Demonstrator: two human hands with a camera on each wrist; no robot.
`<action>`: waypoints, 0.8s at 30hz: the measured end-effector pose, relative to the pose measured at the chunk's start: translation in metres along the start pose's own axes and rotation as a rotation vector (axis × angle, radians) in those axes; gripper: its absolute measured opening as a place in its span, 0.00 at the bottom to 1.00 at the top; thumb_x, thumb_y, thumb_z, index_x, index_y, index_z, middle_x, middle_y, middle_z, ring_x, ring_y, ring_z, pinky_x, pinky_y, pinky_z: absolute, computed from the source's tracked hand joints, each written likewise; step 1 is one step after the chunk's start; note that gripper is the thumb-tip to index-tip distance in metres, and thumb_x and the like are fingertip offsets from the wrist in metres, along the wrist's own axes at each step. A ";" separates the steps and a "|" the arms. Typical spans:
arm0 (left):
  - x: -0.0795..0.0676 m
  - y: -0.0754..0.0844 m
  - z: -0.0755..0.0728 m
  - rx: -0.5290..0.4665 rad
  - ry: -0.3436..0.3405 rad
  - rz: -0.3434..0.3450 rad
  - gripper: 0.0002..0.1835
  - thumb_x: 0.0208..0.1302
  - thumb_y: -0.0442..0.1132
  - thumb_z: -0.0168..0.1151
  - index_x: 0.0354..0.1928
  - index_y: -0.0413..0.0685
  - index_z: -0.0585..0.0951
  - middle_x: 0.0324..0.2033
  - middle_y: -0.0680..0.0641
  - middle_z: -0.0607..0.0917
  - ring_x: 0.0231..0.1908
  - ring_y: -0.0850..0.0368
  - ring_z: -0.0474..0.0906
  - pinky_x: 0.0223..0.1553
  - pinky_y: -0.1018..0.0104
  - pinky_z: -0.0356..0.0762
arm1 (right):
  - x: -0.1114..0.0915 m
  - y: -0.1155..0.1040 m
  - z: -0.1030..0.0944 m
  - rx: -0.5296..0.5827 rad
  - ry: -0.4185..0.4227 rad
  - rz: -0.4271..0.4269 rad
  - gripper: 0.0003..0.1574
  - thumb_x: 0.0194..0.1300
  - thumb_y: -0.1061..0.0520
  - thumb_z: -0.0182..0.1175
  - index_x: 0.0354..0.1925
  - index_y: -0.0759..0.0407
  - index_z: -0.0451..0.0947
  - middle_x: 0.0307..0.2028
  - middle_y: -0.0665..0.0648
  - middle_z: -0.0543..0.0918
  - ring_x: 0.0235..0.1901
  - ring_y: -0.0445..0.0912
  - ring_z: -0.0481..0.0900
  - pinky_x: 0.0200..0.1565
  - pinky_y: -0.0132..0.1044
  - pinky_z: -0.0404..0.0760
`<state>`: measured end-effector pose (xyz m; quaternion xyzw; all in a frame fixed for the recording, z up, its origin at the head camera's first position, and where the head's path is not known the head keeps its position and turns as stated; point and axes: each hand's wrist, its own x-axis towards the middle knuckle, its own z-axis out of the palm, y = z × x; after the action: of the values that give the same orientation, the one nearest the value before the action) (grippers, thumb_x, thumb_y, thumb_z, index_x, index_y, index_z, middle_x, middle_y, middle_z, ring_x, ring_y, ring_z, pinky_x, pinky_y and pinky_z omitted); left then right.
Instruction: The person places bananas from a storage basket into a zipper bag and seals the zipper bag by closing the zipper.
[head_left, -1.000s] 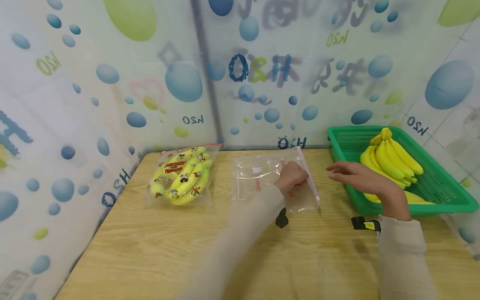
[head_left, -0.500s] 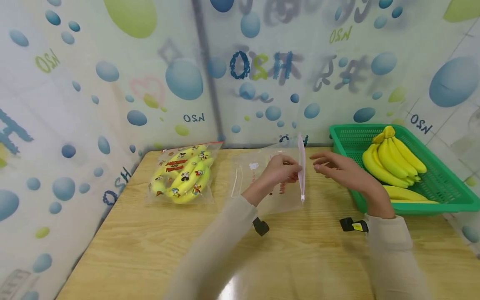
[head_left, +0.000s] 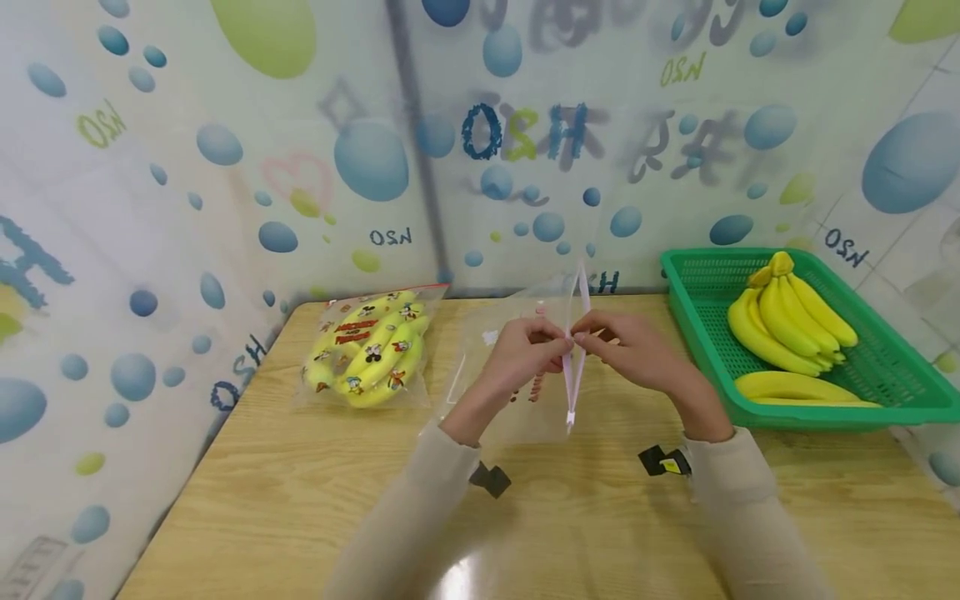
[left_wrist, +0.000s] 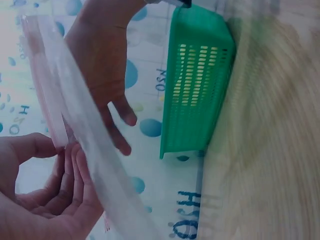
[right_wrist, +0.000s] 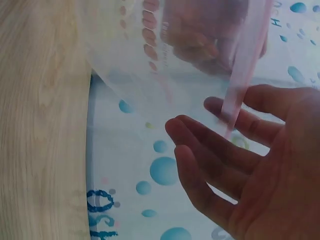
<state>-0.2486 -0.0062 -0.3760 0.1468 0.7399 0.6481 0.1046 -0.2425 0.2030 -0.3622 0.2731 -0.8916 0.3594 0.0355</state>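
A clear plastic zip bag (head_left: 543,417) with a pale pink zip strip stands raised off the table, its mouth facing right. My left hand (head_left: 525,357) pinches the near left side of the mouth between thumb and fingers. From the other side my right hand (head_left: 637,348) holds the strip (right_wrist: 245,75) between thumb and index finger, its other fingers spread loosely. The strip's two edges stand slightly apart, with a small white slider (head_left: 571,417) at the lower end. Nothing shows inside this bag; red print marks its front.
To the left lies a printed zip bag (head_left: 367,346) with bananas inside. A green basket (head_left: 918,379) stands at right, holding a bunch of bananas (head_left: 787,321) and a loose banana (head_left: 806,387). A patterned curtain (head_left: 300,167) hangs behind the wooden table (head_left: 300,500).
The bag has come up from lying flat, lifted by my left hand. My right hand has moved left from beside the basket and now takes hold of the zip strip.
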 end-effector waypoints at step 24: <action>-0.019 0.017 -0.026 0.356 0.162 0.382 0.16 0.62 0.30 0.59 0.51 0.49 0.82 0.20 0.48 0.79 0.20 0.59 0.73 0.27 0.69 0.73 | 0.016 -0.014 0.015 0.148 -0.051 0.183 0.22 0.67 0.71 0.54 0.58 0.67 0.80 0.53 0.72 0.85 0.20 0.45 0.80 0.28 0.39 0.86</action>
<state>-0.2387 -0.0350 -0.3562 0.2474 0.8071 0.5254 -0.1068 -0.2470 0.1778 -0.3608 0.2016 -0.8844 0.4191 -0.0402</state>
